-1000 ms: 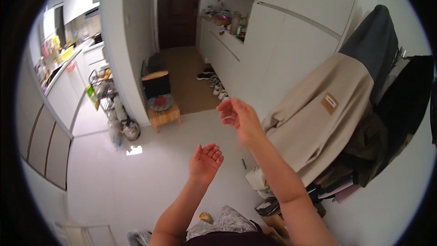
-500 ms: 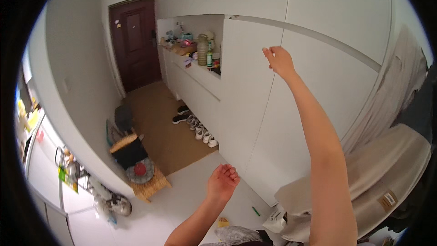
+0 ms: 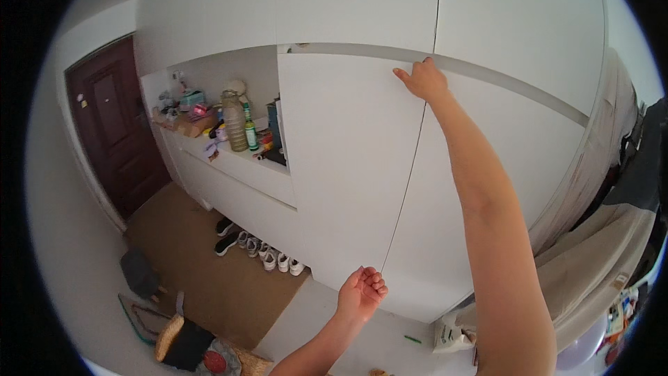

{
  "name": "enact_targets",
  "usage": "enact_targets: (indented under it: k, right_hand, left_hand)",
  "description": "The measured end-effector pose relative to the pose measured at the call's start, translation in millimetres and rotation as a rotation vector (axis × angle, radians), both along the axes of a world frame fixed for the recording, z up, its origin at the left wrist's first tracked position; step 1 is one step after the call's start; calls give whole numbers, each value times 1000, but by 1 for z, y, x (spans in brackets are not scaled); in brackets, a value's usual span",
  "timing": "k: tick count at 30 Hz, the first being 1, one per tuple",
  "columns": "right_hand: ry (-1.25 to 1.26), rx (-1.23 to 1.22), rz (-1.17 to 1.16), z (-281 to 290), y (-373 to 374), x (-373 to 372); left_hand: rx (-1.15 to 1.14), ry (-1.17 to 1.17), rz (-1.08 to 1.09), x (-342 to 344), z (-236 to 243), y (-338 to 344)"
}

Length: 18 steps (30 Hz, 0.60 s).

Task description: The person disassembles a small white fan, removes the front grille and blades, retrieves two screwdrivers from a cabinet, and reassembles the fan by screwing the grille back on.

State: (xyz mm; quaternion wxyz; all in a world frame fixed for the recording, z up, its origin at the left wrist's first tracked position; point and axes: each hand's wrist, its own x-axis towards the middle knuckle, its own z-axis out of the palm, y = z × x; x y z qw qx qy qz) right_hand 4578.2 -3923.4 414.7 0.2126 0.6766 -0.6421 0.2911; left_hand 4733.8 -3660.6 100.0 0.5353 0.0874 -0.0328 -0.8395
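Note:
My right hand (image 3: pixel 423 82) reaches up to the top edge of the tall white cabinet doors. Its fingertips hook over that edge by the seam, and the thumb points left across the left cabinet door (image 3: pixel 348 160). Right of the seam is the right cabinet door (image 3: pixel 480 160); which door the fingers grip, I cannot tell for certain. Lower down, my left hand (image 3: pixel 362 294) hovers in front of the doors' lower part, palm up. Its fingers are loosely bent, with the palm showing and nothing in it.
Left of the doors, a niche shelf holds a tall ribbed jar (image 3: pixel 234 122), a green bottle (image 3: pixel 250 132) and clutter. Several shoes (image 3: pixel 268 254) line the floor beneath. A dark red door (image 3: pixel 111 125) stands far left, a stool (image 3: pixel 250 362) low left, draped beige cloth (image 3: pixel 591 257) at right.
My right hand has come up to the doors' top edge and hooked its fingers there. My view has turned right and closer to the cabinet. My left hand stays low, loosely bent.

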Motion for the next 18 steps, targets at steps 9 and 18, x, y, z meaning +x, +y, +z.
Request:
enact_targets:
  k: [9, 18]
  right_hand:
    - [77, 48, 144, 26, 109, 61]
    - [260, 0, 719, 40, 180, 213]
  left_hand:
    - [46, -12, -248, 52, -11, -22]
    - [-109, -6, -238, 120, -8, -32]
